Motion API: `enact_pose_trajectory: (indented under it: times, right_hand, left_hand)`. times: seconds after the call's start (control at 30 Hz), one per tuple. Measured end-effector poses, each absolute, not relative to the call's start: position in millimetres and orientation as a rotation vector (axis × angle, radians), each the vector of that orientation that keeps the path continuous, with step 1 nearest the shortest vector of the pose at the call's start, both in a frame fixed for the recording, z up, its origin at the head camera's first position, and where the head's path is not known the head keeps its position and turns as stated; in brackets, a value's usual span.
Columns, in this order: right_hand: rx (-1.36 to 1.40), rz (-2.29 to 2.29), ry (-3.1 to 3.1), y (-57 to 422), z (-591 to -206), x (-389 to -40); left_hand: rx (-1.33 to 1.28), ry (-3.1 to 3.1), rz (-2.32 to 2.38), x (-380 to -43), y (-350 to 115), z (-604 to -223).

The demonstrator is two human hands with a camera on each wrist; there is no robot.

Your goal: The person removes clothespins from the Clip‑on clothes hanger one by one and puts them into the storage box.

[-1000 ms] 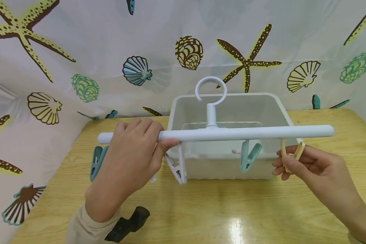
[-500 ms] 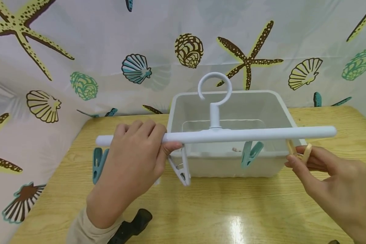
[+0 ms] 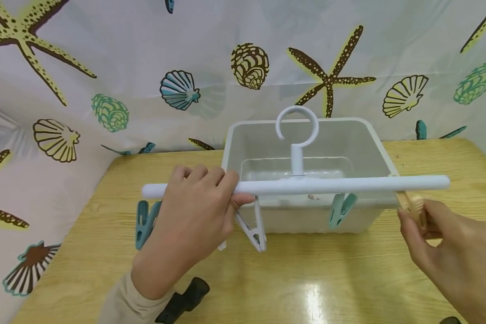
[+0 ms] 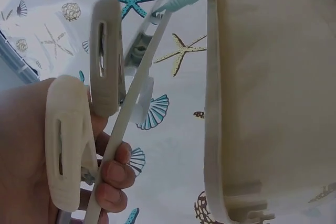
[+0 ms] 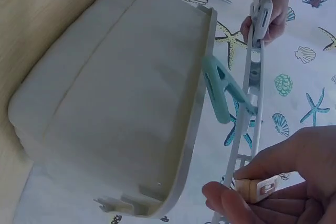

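A white clip hanger with a round hook spans the head view in front of a box. My left hand grips its bar left of the hook, fingers wrapped over it. At the bar's right end my right hand pinches a pale yellow clip between thumb and fingers. A light teal clip hangs between the hook and that hand. Beside my left thumb hangs a white clip, and a darker teal clip is at the left end. Another whitish clip is mostly hidden behind my left hand.
A pale plastic box stands open on the wooden table, behind the hanger. White cloth printed with shells and starfish forms the back and sides. A black strap mount sits at my left wrist.
The hanger has shifted right and slightly down, carried by my left hand. My right hand has moved right with the yellow clip, whose two arms look closer together.
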State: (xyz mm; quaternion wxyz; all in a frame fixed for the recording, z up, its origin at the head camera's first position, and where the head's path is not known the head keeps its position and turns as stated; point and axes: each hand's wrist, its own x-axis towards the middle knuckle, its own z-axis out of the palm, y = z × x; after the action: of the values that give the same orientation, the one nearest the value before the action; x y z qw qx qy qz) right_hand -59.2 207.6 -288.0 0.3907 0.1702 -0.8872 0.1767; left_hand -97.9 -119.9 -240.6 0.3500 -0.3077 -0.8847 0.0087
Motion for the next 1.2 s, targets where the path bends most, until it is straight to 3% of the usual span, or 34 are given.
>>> enact_pose_trajectory:
  times: [1.2]
  right_hand:
    - [0.443, 0.401, -2.135, 203.5, -291.9, -56.6]
  left_hand:
    - [-0.786, -2.293, -0.081, -97.6, -127.7, -238.0]
